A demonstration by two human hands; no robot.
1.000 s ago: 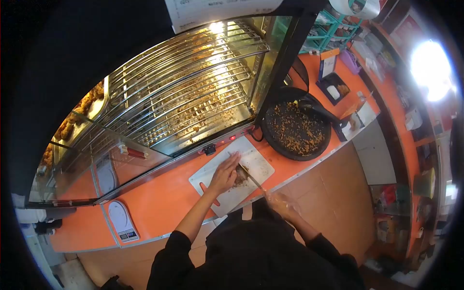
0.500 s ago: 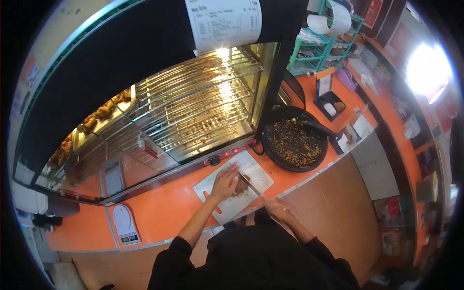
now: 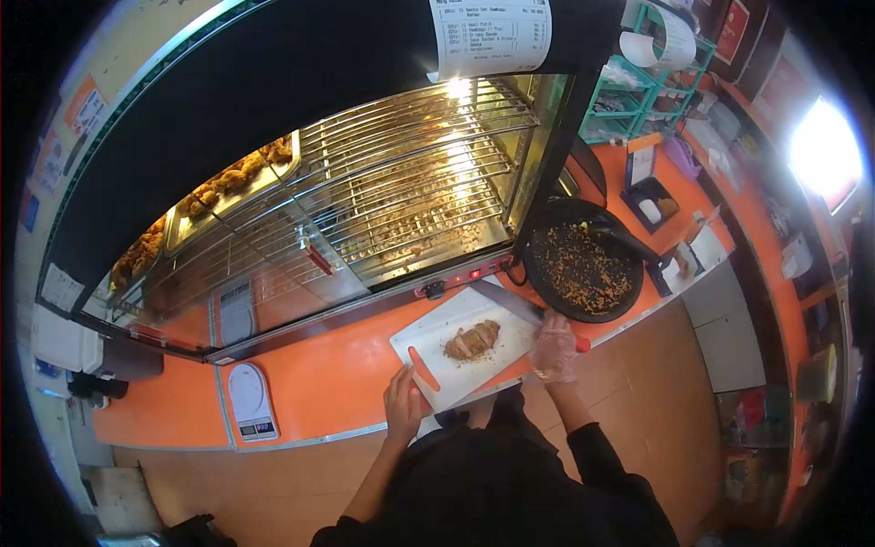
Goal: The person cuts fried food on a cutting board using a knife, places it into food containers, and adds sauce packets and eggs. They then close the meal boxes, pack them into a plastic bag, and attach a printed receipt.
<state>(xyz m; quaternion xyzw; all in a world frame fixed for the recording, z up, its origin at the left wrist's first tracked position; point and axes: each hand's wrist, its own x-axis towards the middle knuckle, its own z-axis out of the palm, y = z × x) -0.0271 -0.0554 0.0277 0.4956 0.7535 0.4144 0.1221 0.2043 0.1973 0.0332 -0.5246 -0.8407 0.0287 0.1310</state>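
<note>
Head view. The hands are well apart, one at each side of the board (image 3: 424, 336), in the centre of the frame. The left hand (image 3: 403, 406) lies against its lower-left corner, beside the handle slot, probably steadying it; whether the fingers close around the edge cannot be told. The right hand (image 3: 554, 351), in a clear glove, is clamped on the knife (image 3: 509, 299). Its blade slants toward the upper left over the board's right-hand side, apart from the meat (image 3: 472, 341), which lies cut across in a row mid-board; held thus, the blade leaves the slices uncovered. The glove presumably keeps bare skin off the food.

The orange counter (image 3: 328, 401) runs from lower left to upper right. It bears a scale (image 3: 251, 401) at left and, just beyond the knife, a dark pan (image 3: 602, 314) scattered with brown crumbs. A lit cabinet (image 3: 273, 100) with wire racks (image 3: 428, 155) fills the upper left; a printed ticket (image 3: 492, 36) hangs on its front. Teal drawers (image 3: 620, 100) stand upper right, above tiled floor (image 3: 629, 401).
</note>
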